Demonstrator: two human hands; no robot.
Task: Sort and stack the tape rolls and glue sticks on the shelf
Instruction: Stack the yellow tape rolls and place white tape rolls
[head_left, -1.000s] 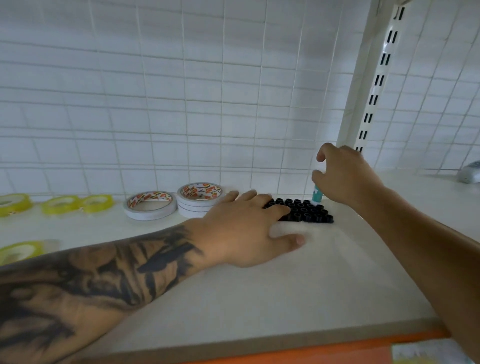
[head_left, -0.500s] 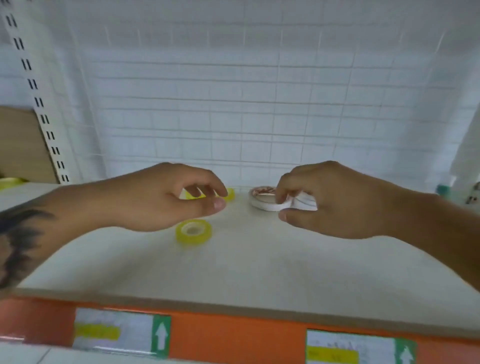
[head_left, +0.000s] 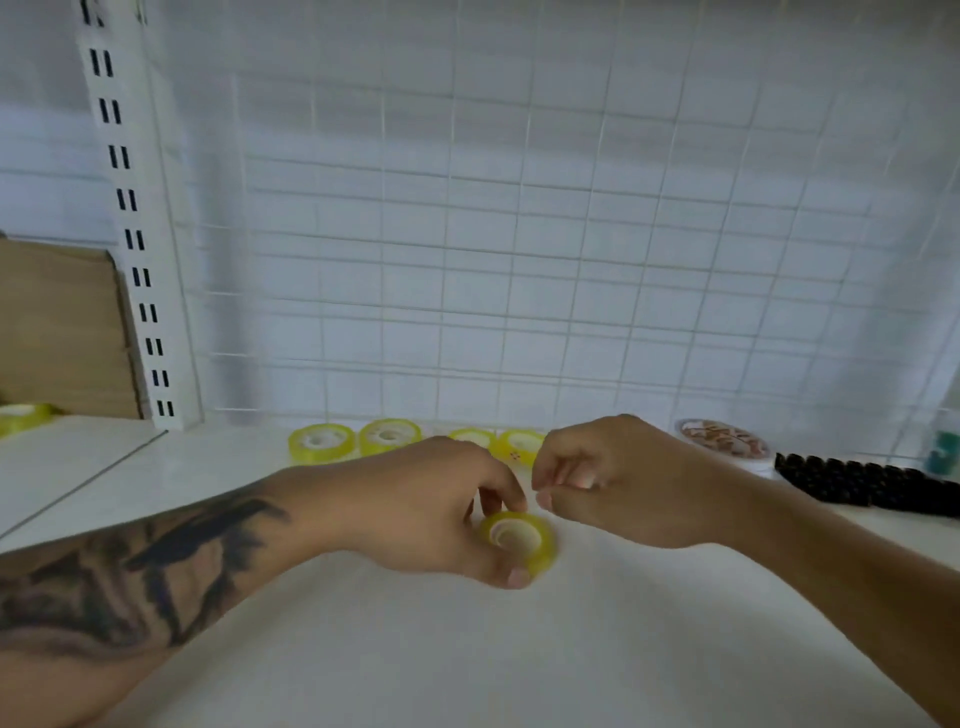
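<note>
Centre of frame: left hand pinches a small yellow tape roll between thumb and fingers, the roll tilted, just above the white shelf. Right hand sits just right of it, fingers curled in; whether it holds anything, cannot tell (blurred). Along the back edge, at centre, a row of four yellow rolls, the right two partly hidden by the hands. At right, a wider white roll with a patterned core, touching a block of black-capped glue sticks. Far left edge: another yellow roll beyond the slotted upright.
</note>
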